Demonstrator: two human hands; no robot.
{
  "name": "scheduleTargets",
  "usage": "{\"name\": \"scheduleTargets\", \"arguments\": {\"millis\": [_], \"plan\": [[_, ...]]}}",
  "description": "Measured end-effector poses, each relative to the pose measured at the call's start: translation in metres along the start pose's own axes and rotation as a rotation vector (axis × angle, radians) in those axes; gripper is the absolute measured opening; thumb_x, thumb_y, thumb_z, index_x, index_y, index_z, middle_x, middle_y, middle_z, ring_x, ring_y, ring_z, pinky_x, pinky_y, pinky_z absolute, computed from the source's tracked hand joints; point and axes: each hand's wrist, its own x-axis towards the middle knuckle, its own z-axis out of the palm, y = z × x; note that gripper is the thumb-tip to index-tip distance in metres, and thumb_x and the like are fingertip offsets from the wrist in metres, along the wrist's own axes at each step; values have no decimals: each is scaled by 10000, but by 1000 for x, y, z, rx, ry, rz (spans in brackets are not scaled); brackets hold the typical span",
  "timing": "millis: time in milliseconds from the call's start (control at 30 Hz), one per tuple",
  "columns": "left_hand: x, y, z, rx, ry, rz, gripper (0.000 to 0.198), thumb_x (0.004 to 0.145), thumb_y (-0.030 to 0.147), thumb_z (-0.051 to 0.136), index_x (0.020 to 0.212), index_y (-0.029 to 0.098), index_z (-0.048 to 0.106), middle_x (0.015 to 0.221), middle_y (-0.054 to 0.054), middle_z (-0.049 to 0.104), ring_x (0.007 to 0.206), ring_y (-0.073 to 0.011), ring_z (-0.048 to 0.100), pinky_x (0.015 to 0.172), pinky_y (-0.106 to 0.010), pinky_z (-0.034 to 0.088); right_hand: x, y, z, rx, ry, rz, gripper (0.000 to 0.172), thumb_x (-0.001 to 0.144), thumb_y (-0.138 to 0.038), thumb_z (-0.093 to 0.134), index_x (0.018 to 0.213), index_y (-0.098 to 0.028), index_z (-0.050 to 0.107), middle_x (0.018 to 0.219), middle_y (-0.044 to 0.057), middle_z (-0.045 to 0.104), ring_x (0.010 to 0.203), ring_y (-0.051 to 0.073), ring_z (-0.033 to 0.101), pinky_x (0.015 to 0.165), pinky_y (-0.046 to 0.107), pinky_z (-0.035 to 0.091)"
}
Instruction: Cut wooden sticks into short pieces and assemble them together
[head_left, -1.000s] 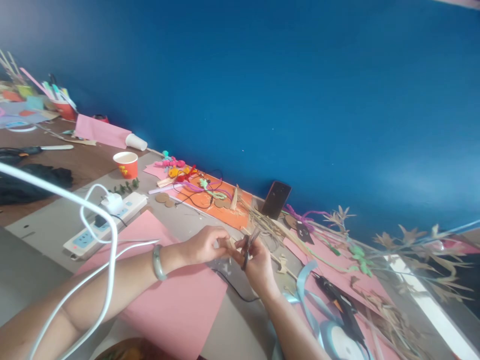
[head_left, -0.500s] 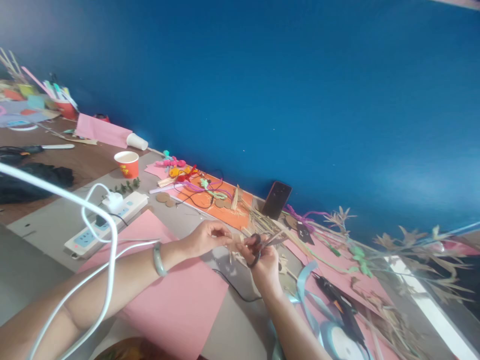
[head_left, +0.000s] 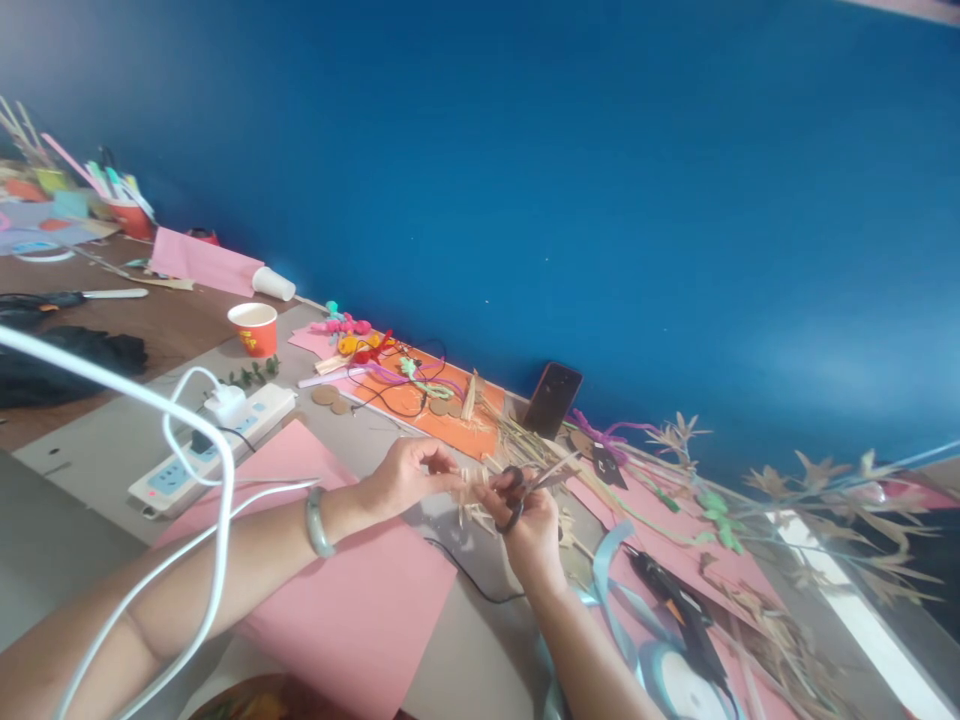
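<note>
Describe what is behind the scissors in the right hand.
Pale dried stalks show behind the scissors. Whatever lies directly behind the right hand is covered and cannot be seen.

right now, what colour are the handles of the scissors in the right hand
Dark, near black; the scissor handles show best in the head view.

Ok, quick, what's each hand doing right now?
Left hand: closed, pinching a small pale piece.
Right hand: closed, holding dark-handled scissors, seemingly also touching that piece.
</note>
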Motion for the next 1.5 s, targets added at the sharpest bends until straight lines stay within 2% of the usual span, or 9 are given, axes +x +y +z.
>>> {"name": "scheduleTargets", "arguments": {"millis": [167,367,467,567,700,933,1167,1333,1500], "plan": [[3,2,2,-165,-19,-82,224,631,264,751,757,115,640,670,-19,634,594,-100,539,594,-221,425,1,-6,0,1,20,2,293,632,-357,752,738,-172,551,652,-6,567,557,114,495,525,238,405],[3,2,0,-390,-155,-274,187,687,271,697,746,111,619,539,27,547,462,-62,475,476,-190,357,-1,-9,2,93,4,51,297,634,-370,747,717,-173,541,662,3,604,565,121,516,550,249,410],[2,1,1,-485,-179,-325,193,720,285,669,776,122,581,602,-7,608,551,-103,582,531,-203,418,-1,-4,2,80,18,63,302,627,-372,752,718,-172,546,651,2,600,576,129,525,558,250,411],[3,2,3,-467,-181,-280,214,718,294,673,769,114,569,690,-61,665,652,-143,641,616,-241,474,1,1,1,81,11,55,315,599,-358,773,721,-174,549,660,2,605,582,133,528,562,251,412],[3,4,4,-317,-138,-204,226,696,277,696,767,114,557,625,-49,654,566,-137,628,542,-225,461,2,3,0,76,-9,42,302,595,-329,779,735,-173,562,678,7,608,599,137,530,576,256,419],[-6,1,3,-142,-121,-25,169,752,226,640,876,133,573,751,-54,693,610,-133,647,611,-244,507,-2,-7,4,26,-175,25,326,585,-289,795,786,-180,563,740,7,599,514,82,397,497,224,361],[-11,1,3,13,-102,52,201,747,215,641,937,163,598,824,-62,709,726,-165,667,623,-231,501,-5,-2,4,-98,-152,-55,304,632,-334,758,815,-189,564,723,-3,557,576,112,453,523,232,386],[-7,-1,3,-71,-92,-4,240,754,263,647,951,138,592,782,-55,682,627,-146,652,613,-249,507,-2,-3,2,-49,-97,-22,277,657,-351,729,748,-188,524,672,-6,559,575,123,488,545,247,404],[0,-5,3,-193,-118,-130,303,773,289,622,1013,110,581,642,-23,634,517,-126,617,470,-194,423,3,-3,-3,-21,-26,24,267,637,-333,737,727,-177,540,699,18,617,609,142,539,577,263,425]]}}
